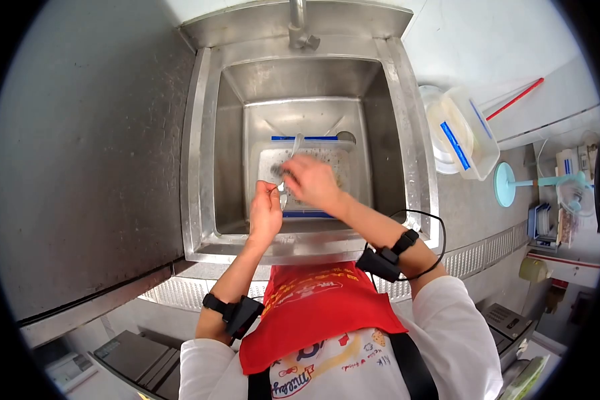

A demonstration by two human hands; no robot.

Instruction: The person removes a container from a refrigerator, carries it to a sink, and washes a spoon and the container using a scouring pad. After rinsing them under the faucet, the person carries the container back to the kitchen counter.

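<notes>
My left hand [267, 210] is closed in a pinch over the sink, on a small shiny utensil [283, 199] that looks like a spoon. My right hand [311, 180] is beside it, blurred, with its fingers curled around a dark grey scouring pad [277, 171] close to the utensil. Below both hands, a clear plastic tub [265, 160] with blue edge strips lies in the sink, holding water with dark specks. Another spoon-like piece [299, 142] leans at the tub's far side, near a round metal object [346, 137].
The steel sink [210, 133] has raised walls around my hands, with a faucet [299, 30] above its far edge. To the right stand a white tub with a blue strip [483, 143], a red stick [515, 99] and a turquoise round-based stand [505, 185]. A grey panel [107, 133] borders the left.
</notes>
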